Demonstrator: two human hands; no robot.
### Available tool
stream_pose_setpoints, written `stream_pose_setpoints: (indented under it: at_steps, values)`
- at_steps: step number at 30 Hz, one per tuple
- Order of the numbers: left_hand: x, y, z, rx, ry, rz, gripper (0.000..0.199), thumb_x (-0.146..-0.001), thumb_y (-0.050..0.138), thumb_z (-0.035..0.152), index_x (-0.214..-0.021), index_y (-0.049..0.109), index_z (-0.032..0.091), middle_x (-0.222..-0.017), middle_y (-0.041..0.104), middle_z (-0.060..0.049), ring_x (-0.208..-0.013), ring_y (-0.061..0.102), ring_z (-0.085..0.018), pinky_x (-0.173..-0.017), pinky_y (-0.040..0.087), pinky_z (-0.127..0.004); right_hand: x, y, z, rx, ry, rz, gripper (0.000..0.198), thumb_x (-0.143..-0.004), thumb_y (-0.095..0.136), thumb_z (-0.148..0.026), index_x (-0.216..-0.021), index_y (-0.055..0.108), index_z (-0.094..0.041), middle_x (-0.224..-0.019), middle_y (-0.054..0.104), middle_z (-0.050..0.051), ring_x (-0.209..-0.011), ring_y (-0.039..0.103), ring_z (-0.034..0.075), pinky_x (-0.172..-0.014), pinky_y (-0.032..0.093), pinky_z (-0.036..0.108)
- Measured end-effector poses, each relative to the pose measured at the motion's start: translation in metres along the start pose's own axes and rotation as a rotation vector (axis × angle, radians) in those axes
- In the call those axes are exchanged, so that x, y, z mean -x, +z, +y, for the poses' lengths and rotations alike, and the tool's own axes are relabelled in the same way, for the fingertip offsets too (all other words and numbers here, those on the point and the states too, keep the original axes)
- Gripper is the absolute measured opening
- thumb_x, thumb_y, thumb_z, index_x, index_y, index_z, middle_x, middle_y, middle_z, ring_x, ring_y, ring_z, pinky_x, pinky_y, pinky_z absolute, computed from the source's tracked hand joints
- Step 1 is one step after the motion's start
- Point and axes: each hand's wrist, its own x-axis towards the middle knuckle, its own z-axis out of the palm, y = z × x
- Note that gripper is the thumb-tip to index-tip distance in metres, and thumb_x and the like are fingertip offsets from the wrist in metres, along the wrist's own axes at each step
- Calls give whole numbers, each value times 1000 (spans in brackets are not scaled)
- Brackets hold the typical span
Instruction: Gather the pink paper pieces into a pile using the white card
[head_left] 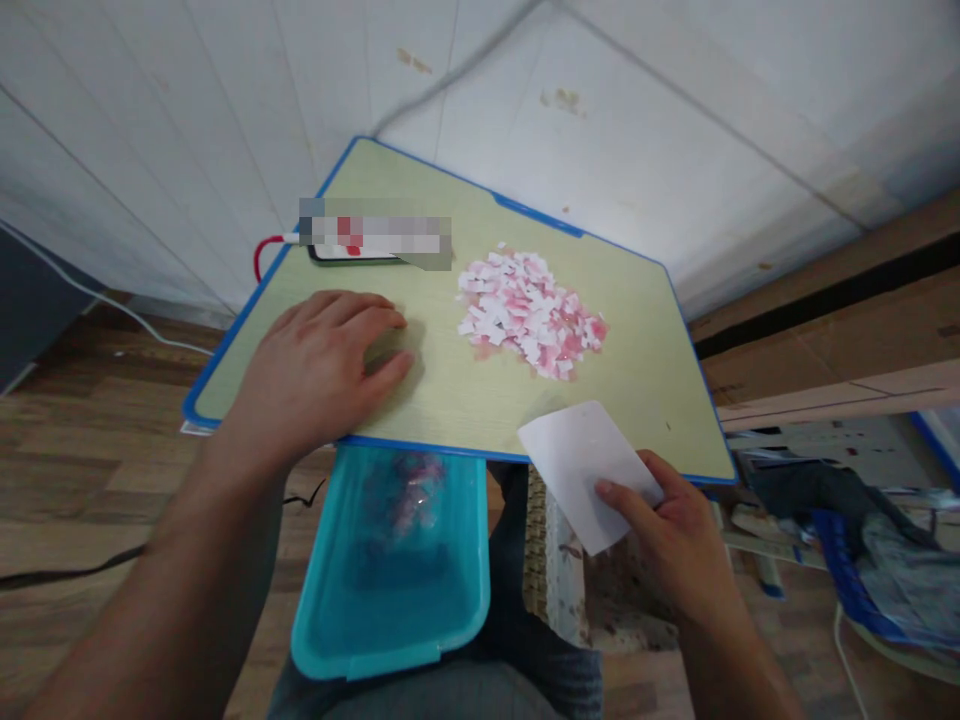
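My left hand (322,360) lies palm down on the left part of a pale yellow board (420,395) with a blue rim. Its fingers are stretched out, the thumb apart, and nothing shows in its grip. At the board's front right edge, my right hand (667,530) pinches a white sheet of paper (581,465) between thumb and fingers. Beyond the sheet, a heap of torn white and pink paper bits (525,310) lies on the board, looking damp at its edges. A phone (367,258), partly blurred out, rests behind my left hand.
Below the board's front edge, a teal plastic basin (315,610) sits by my legs with some pinkish stuff inside. A red cable (262,255) runs from the phone over the left edge. A panelled wall (225,110) stands behind; cardboard (832,340) is at the right.
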Motion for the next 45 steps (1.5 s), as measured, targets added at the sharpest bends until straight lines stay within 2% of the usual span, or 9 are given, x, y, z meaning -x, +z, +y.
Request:
stream_pose_setpoints:
  at_steps: [6,12,21,29,31,35,38,41,45]
  values:
    - [0,-2,-2,-5,8,-15,37,-94,47,47,-125,62,32,-139,62,-1,-131,52,-28,-111,40,-48,9,19,-15,-17,40,-166,36,-81,77,-46,-105,69,-19,-81,71,3,-66,62,18,-57,47,26]
    - [1,-3,-1,-20,10,-23,35,-94,48,44,-123,63,31,-139,62,-1,-131,53,-28,-111,40,-47,0,11,-7,-4,-11,-42,40,-74,82,-47,-101,70,-20,-78,69,3,-62,59,17,-51,44,25]
    - [1,-3,-1,-9,18,-22,33,-94,49,44,-123,62,34,-138,62,0,-132,52,-27,-112,40,-48,-4,-4,3,36,-5,45,38,-76,81,-47,-101,69,-21,-77,69,2,-59,59,17,-50,44,26]
    - [1,-4,0,15,1,-23,36,-92,53,43,-124,64,32,-139,62,-2,-132,51,-30,-113,39,-51,5,21,-16,17,2,-206,32,-81,76,-46,-101,68,-21,-76,68,1,-64,60,18,-56,47,26]
    - [1,-4,0,17,8,-26,35,-92,52,42,-124,64,31,-139,62,-3,-131,52,-29,-114,39,-51,4,23,-18,0,-7,-199,33,-80,77,-46,-100,68,-21,-76,67,1,-63,59,17,-54,45,26]
    - [2,-3,0,20,8,-26,35,-92,51,42,-124,63,33,-139,62,-1,-131,51,-29,-113,38,-50,-3,23,-17,3,-52,-86,39,-79,78,-47,-106,68,-21,-77,67,2,-62,58,18,-53,45,27]
    - [2,-3,0,4,10,-21,35,-93,50,42,-123,63,32,-138,62,-1,-130,52,-28,-113,38,-47,-6,25,-18,24,-79,-112,39,-81,76,-47,-110,68,-22,-81,70,2,-67,61,19,-56,47,27]
    - [2,-3,1,-12,10,-17,35,-93,49,42,-122,63,31,-137,63,-1,-130,52,-27,-112,38,-46,-6,27,-21,30,-91,-190,34,-82,76,-46,-105,69,-22,-80,69,1,-66,60,19,-56,46,26]
    - [2,-5,2,-21,6,-25,36,-92,49,41,-122,64,31,-138,63,-2,-131,52,-28,-110,38,-46,-6,25,-24,-3,-116,-136,32,-80,77,-46,-100,68,-23,-77,67,1,-62,58,18,-51,43,26]
